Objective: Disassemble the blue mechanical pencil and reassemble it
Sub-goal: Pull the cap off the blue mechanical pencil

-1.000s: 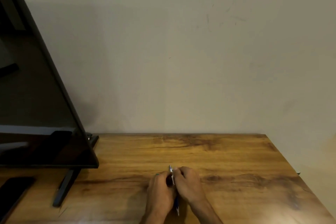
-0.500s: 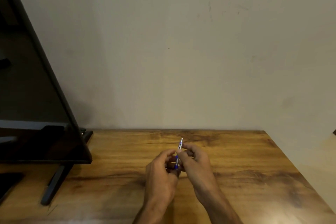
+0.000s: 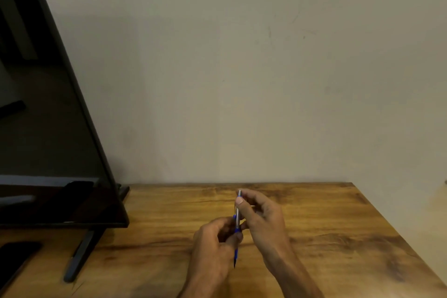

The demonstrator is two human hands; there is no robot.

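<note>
Compared with half a second earlier, the hands sit slightly lower and nearer the camera, and more of the blue mechanical pencil shows: its dark tip now projects below the left fingers, where before only the upper part was visible. The pencil is held above the wooden table, nearly upright in the view, long axis running near to far, tip toward the viewer and silver cap end toward the wall. The left hand, nearest, has its fingers curled and pinched on the lower blue grip section, wrist entering from the bottom edge. The right hand, just beyond, has thumb and forefinger closed on the upper end of the barrel, remaining fingers loosely bent, forearm angled in from lower right. Farther left stands a dark monitor on its stand.
</note>
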